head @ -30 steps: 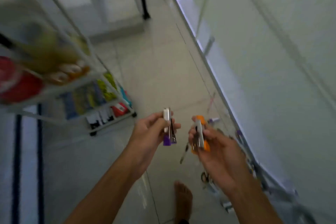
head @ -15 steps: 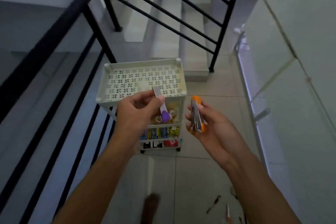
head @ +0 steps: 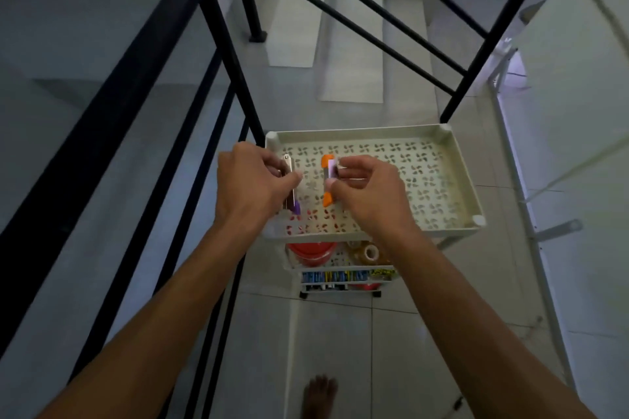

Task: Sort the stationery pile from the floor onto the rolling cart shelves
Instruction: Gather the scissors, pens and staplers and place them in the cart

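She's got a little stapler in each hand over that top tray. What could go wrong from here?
1. The top tray sits beside the black railing, with a drop beyond; the purple stapler in the left hand is near that edge and could slip over.
2. The right hand pinches the orange stapler only with its fingers, so it might drop and bounce.
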